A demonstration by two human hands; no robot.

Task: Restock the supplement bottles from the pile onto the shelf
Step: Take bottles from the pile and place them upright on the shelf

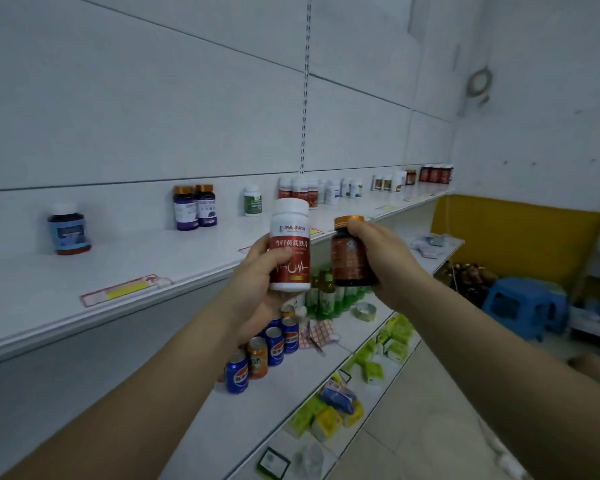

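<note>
While both arms reach toward the shelf (174, 261), the left hand (257, 271) grips an upright white bottle (289, 244) at centre, and the right hand (385, 251), at 3 o'clock beside it, clasps a dark amber bottle (349, 254)

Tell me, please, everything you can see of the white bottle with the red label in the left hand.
The white bottle looks like plastic, with a white cap and a red label bearing Chinese characters and a heartbeat-style line. It is capped and held upright in the air in front of the top shelf's edge. The left hand grips it from the left and behind, thumb across the label. The amber bottle in the right hand is close beside it; contact is unclear.
</note>
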